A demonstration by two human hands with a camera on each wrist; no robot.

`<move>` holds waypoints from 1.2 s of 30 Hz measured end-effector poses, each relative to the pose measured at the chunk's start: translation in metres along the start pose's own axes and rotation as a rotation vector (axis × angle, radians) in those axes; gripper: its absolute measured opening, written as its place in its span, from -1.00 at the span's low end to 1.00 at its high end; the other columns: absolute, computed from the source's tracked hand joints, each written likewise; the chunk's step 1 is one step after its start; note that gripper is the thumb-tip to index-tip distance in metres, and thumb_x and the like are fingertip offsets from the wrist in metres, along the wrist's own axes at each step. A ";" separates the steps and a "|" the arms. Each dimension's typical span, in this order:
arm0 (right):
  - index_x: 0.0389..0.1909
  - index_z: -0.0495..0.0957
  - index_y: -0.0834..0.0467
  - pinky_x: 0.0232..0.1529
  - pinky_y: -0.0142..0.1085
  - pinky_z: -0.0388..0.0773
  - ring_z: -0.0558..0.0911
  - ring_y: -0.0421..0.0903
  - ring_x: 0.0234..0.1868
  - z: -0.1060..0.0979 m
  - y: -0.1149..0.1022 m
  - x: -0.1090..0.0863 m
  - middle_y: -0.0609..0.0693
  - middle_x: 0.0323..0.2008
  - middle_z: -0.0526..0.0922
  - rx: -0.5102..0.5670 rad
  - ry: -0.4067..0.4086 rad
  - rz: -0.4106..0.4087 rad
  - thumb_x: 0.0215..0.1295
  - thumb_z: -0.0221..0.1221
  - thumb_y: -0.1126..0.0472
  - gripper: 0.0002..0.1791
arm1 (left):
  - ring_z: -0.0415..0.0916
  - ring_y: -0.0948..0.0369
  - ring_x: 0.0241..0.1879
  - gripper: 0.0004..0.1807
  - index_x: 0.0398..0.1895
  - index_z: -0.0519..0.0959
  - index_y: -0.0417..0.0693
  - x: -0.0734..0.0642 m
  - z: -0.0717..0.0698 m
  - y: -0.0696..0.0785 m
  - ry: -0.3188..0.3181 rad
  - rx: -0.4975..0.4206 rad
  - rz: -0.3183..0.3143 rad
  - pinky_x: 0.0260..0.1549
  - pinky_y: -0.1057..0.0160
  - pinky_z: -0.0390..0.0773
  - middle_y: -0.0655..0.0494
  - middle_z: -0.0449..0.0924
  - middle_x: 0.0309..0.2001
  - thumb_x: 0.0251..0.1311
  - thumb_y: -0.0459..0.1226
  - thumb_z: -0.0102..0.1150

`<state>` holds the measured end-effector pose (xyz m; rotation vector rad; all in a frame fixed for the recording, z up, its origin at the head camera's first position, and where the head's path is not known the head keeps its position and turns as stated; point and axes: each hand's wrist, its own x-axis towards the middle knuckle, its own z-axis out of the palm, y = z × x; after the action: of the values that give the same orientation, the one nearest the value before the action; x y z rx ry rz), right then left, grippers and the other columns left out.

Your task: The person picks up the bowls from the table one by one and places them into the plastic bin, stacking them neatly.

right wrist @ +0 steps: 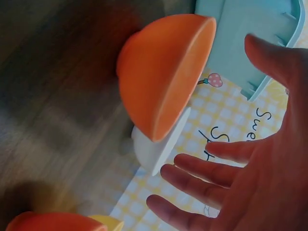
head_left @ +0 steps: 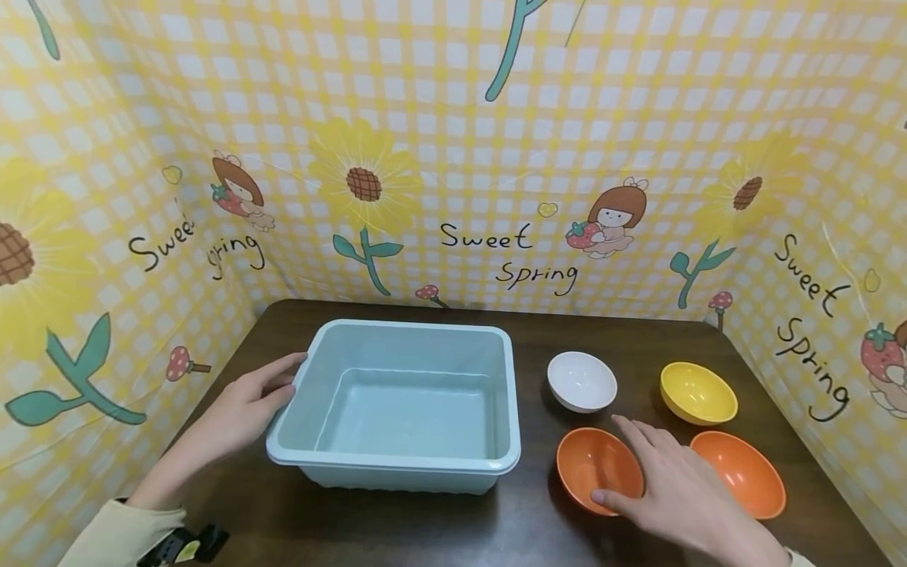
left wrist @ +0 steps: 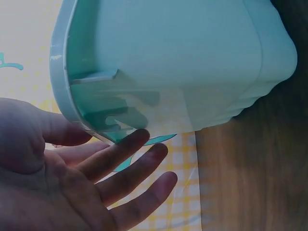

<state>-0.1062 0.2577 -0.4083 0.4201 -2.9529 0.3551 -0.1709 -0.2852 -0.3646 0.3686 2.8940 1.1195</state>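
Note:
My left hand (head_left: 244,405) is at the left rim of a pale blue plastic tub (head_left: 397,462), fingers loosely extended. In the left wrist view, the thumb and fingertips (left wrist: 161,187) lie close to the rim's edge. My right hand (head_left: 676,480) is spread above the right side of an orange bowl (head_left: 591,465), thumb over its near rim. Its fingers are apart, with nothing between them, in the right wrist view. A white bowl (head_left: 581,382) sits just behind this orange bowl (right wrist: 159,72). To the right, a second orange bowl (head_left: 744,476) is partly hidden by the hand.
A yellow bowl (head_left: 697,394) stands at the right, behind the second orange bowl. All rest on a dark wooden table (head_left: 397,528). Yellow checked cloth (head_left: 453,157) walls in the back and both sides.

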 end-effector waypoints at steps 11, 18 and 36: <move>0.42 0.42 0.09 -0.04 0.08 0.59 0.61 0.01 0.11 0.013 0.005 -0.009 -0.01 0.22 0.59 0.044 -0.012 -0.065 -0.17 0.53 -0.52 0.20 | 0.55 -0.17 0.23 -0.43 0.61 0.17 -0.32 -0.003 0.006 -0.005 -0.011 -0.126 0.021 -0.14 0.29 0.59 -0.39 0.41 0.41 0.65 -0.34 -0.07; 0.42 0.40 0.09 -0.06 0.04 0.61 0.59 -0.03 0.10 0.016 0.009 -0.009 -0.02 0.18 0.59 0.081 -0.013 -0.063 -0.20 0.59 -0.45 0.20 | 0.56 -0.14 0.20 -0.43 0.61 0.15 -0.34 -0.003 0.008 -0.008 0.001 -0.147 0.042 -0.18 0.30 0.60 -0.41 0.40 0.41 0.64 -0.37 -0.09; 0.41 0.40 0.11 0.01 0.05 0.61 0.54 -0.01 0.18 0.020 0.012 -0.008 0.01 0.21 0.55 0.125 -0.059 -0.008 -0.16 0.56 -0.47 0.19 | 0.46 -0.22 0.30 -0.43 0.63 0.11 -0.34 -0.006 0.010 -0.012 -0.009 -0.191 0.061 -0.13 0.34 0.59 -0.45 0.29 0.47 0.67 -0.36 -0.13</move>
<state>-0.1043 0.2656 -0.4309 0.4640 -2.9956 0.5369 -0.1670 -0.2886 -0.3807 0.4557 2.7532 1.3851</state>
